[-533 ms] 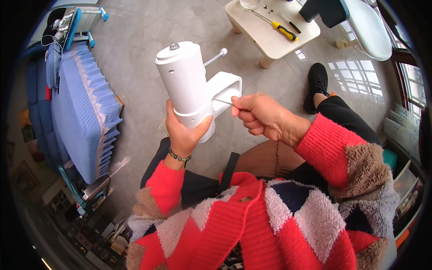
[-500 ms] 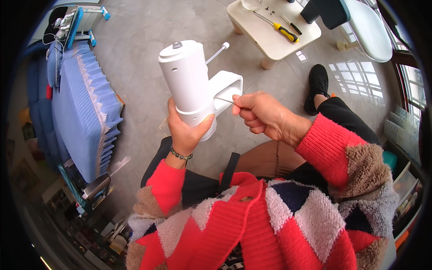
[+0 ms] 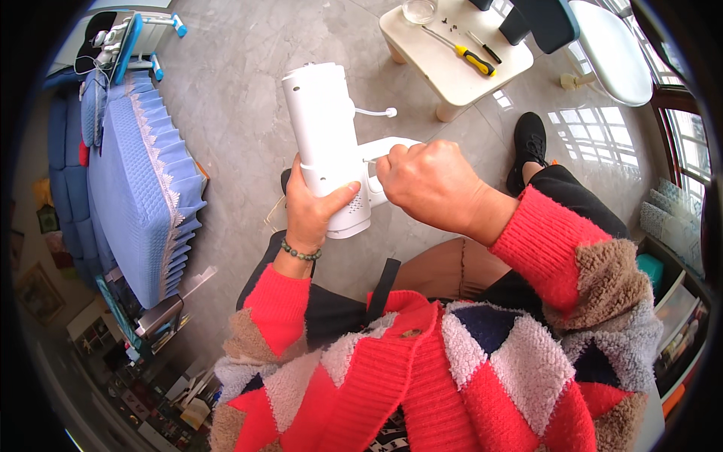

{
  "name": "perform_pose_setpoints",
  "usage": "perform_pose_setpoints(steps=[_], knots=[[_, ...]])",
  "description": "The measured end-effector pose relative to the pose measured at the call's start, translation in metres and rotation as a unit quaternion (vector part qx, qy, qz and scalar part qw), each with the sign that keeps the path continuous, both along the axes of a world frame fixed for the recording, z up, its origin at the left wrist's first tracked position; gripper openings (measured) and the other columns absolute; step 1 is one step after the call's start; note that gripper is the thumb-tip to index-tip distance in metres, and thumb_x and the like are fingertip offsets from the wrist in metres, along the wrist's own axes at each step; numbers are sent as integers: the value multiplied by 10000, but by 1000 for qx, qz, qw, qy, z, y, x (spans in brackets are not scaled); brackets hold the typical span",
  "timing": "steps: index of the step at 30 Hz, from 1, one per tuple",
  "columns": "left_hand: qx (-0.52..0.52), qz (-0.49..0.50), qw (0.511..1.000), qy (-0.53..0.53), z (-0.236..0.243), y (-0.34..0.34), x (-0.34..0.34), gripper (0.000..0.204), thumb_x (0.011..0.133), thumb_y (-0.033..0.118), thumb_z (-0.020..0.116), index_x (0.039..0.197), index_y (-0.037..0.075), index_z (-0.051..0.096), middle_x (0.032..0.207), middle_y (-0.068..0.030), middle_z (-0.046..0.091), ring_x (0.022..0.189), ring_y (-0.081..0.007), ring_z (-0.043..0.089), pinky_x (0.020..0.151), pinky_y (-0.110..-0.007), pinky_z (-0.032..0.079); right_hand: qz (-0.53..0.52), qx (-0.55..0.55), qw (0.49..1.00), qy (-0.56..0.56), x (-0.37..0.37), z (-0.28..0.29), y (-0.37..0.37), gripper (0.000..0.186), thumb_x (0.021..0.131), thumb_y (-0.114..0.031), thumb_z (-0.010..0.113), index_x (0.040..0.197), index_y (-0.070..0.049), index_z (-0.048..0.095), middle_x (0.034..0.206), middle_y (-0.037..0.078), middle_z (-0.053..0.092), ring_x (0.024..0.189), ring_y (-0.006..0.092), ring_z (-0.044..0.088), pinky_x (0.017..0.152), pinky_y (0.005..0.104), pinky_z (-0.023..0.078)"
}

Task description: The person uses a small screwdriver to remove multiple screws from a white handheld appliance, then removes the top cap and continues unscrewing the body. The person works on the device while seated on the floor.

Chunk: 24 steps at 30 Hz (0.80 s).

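Note:
A white cylindrical device (image 3: 316,113) with a rectangular bracket (image 3: 384,145) on its right side and a thin arm (image 3: 373,112) sticking out stands slightly tilted above my lap. My left hand (image 3: 305,207) grips its lower part, thumb across the front beside some small vent holes. My right hand (image 3: 429,184) is closed at the bracket, knuckles upward, on a thin metal tool (image 3: 369,160); most of that tool is hidden behind my fingers, as is part of the bracket.
A small cream table (image 3: 444,87) holds a yellow-black screwdriver (image 3: 476,62), a slim screwdriver, small screws and a glass bowl (image 3: 419,10). A white seat (image 3: 606,53) is at right, a blue-covered bed or couch (image 3: 135,211) at left. My foot (image 3: 530,143) is on the tiled floor.
The device has turned and shifted a little right, its top tipping away. My right hand has rotated knuckles-up and moved slightly left, covering more of the thin tool.

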<state>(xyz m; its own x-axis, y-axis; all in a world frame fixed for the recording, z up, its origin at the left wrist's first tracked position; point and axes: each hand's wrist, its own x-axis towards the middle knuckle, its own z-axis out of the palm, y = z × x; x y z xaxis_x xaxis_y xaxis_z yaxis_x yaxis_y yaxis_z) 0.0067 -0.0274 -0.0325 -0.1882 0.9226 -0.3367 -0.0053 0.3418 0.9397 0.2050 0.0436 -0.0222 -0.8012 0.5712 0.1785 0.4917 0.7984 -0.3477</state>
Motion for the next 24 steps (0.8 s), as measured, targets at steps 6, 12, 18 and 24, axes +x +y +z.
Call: perform_pose_setpoints(steps=[6,12,18,24], knots=[[53,-6,997,52,-5,-8,9,599,694,104,803,1178,-8,469,1040,-113,625,928,-181,624,826,-328,516,-78,-160,984,19,1,-7,-2,84,728,-105,656,713,-28,625,637,144,619,592,286,636,515,382,496],[137,-18,964,227,-4,-8,4,634,680,130,816,1188,-11,464,1021,-141,653,918,-214,658,801,-347,529,-249,-726,634,98,-1,-12,20,194,850,-181,654,732,-30,683,572,53,530,484,183,482,442,336,377],[146,0,965,218,-4,11,2,627,683,134,818,1182,-15,469,1027,-137,647,927,-221,656,808,-352,530,-265,-778,543,172,-3,-4,32,254,922,-240,636,815,-10,650,523,-46,409,438,63,305,404,254,239],[21,64,997,-37,3,17,1,496,739,48,758,1158,-19,501,1039,-121,633,915,-198,646,794,-330,536,-145,-247,950,122,-7,4,25,208,811,-190,679,802,13,634,682,179,624,726,378,663,660,455,524]])
